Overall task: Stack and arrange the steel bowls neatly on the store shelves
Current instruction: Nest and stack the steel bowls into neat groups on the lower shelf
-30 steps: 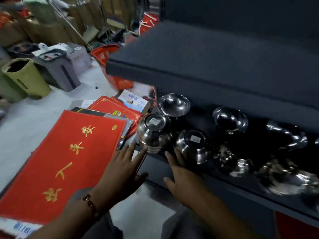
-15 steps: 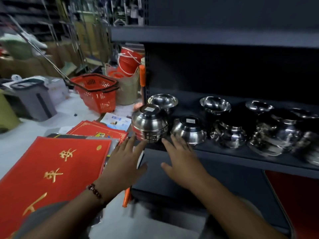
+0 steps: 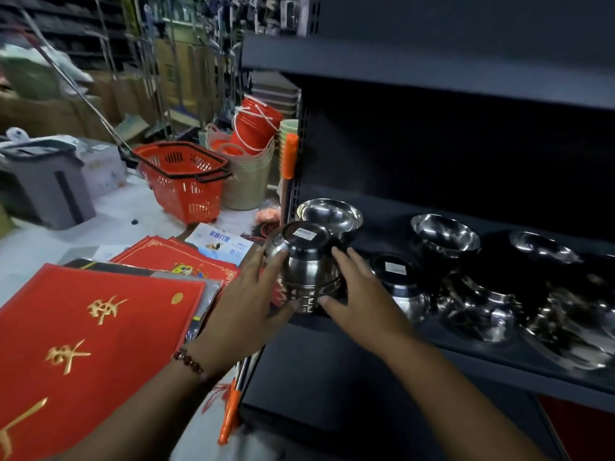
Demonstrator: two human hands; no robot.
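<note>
While left hand [image 3: 246,294] and right hand [image 3: 357,294] clasp bowl stack [image 3: 307,264] | at shelf [image 3: 366,331] edge

one head-worn view looks forward and down, close on the shelf [image 3: 432,341].

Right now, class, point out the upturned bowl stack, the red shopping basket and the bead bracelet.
upturned bowl stack [image 3: 307,271], head view, steel side wall
red shopping basket [image 3: 186,191], head view, front mesh wall
bead bracelet [image 3: 188,361], head view, beads on wrist
</note>
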